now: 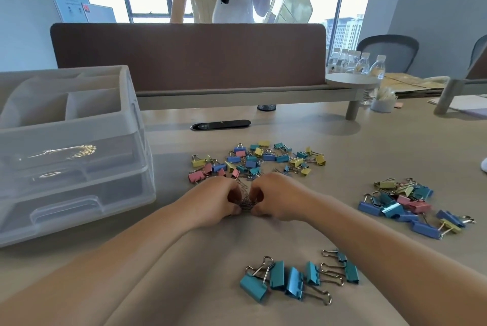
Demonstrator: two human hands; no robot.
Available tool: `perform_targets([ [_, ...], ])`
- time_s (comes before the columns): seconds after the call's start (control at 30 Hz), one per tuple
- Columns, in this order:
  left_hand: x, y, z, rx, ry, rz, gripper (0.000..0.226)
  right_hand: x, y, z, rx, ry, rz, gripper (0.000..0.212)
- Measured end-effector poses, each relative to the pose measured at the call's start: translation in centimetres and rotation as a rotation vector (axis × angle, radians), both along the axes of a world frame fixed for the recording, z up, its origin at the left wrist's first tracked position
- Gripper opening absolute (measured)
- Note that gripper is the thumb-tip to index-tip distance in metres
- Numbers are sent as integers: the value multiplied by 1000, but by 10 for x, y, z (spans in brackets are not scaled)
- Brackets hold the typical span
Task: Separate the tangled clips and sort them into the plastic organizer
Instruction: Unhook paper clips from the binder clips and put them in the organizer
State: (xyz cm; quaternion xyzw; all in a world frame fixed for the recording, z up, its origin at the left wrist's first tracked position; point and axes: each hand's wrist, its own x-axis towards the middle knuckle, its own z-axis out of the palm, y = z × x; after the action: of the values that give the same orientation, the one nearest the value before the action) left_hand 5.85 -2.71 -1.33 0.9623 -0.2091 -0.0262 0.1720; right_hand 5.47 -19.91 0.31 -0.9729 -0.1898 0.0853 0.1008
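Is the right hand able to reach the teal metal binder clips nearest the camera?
Probably yes: bare beige table lies between the right hand and the teal metal binder clips. However, it and the left hand grip a tangle of silver wire clips, which it must release first.

A silver clip tangle [246, 203] at mid-surface; coloured binder clips [257, 160] lie scattered behind, teal ones [297, 277] grouped nearer; the clear organizer [79, 125] stands left

A tan bench [342, 146] is shown bearing a translucent white organizer [126, 125]. Small clips [259, 160] and larger clips [405, 207] are coloured yellow, pink, blue and teal; the nearest clips [295, 279] are all teal with silver handles.
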Motion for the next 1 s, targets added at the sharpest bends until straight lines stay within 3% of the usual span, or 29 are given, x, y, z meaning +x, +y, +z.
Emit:
perform_targets([
  [0.2, -1, 4, 7, 62, 13, -11, 38, 1, 7, 5, -51, 5, 11, 33],
  [0.4, -2, 9, 7, 91, 39, -75, 24, 4, 12, 6, -71, 0, 15, 28],
  [0.7, 0, 0, 0, 3, -20, 2, 14, 1, 15, 4, -129, -12, 28, 14],
  [1.0, -2, -9, 3, 108, -11, 37, 13, -4, 21, 4, -218, -57, 37, 8],
])
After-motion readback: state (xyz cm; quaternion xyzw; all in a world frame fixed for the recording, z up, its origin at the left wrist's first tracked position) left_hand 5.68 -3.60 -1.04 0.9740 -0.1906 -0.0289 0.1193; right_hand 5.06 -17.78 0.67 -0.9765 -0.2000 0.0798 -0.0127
